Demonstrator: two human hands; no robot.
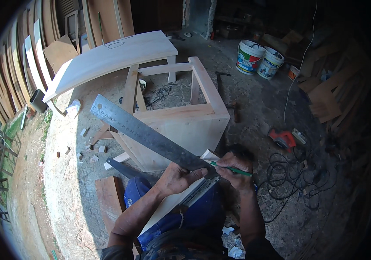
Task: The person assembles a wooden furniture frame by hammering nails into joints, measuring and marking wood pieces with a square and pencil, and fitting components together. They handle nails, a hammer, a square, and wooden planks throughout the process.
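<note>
A pale board [168,209] lies slanted across my lap. On it rests a metal carpenter's square [144,134], its long ruled blade reaching up to the left past the wooden frame. My left hand [176,178] presses and grips the square near its corner, thumb on top. At the board's far end, my right hand [237,168] is closed round a green pencil [233,169], its tip pointing left at the board beside the square. Just beyond stands a pale wooden furniture frame [172,138] with a panelled side. A handsaw [127,170] lies to the left of my knee.
A long white-topped table [112,54] stands behind the frame. On the floor at right are a red power tool [282,139], a coiled black cable [296,177] and a hammer [236,112]. Two paint buckets [249,58] stand farther back. Planks [29,52] lean at far left.
</note>
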